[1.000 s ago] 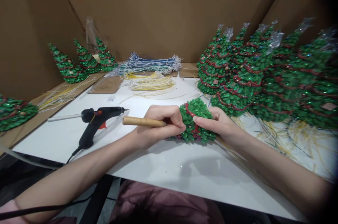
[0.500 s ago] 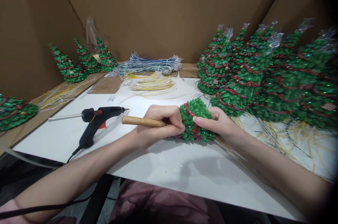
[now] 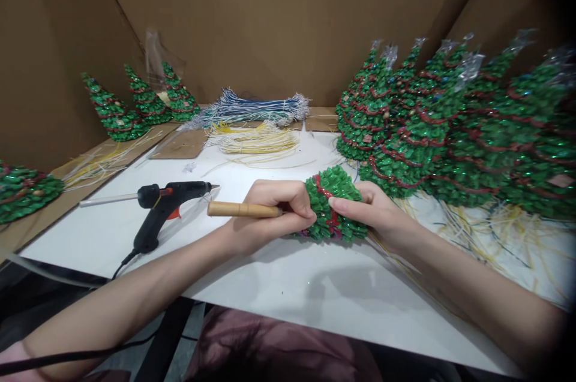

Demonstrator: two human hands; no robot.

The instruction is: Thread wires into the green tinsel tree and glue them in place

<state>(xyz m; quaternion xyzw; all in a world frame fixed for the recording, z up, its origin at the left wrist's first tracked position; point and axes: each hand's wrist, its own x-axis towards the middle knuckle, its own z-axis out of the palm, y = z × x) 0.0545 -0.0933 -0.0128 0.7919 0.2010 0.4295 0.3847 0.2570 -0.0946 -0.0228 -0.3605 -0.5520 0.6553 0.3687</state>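
A small green Christmas tree (image 3: 338, 181) with a red garland lies tilted over the white table, between my two hands. My right hand (image 3: 375, 211) is closed round its right side, thumb pressed on the garland. At the tree's left side my left hand (image 3: 274, 205) is closed, its fingertips against the leaves. A tool with a light wooden handle (image 3: 238, 209) sticks out leftward from that hand; its working end is hidden. Thin yellowish wires (image 3: 391, 259) trail from beneath the tree under my right forearm.
A black glue gun (image 3: 166, 208) lies left of my left hand, its cord running off the table. Bundles of blue wires (image 3: 261, 107) and yellow wires (image 3: 258, 139) lie behind. Several finished-looking trees (image 3: 418, 130) crowd the right; more trees (image 3: 144, 97) stand back left.
Hardly anything differs. Both hands keep their hold on the tree and the tool, and the view has shifted very slightly.
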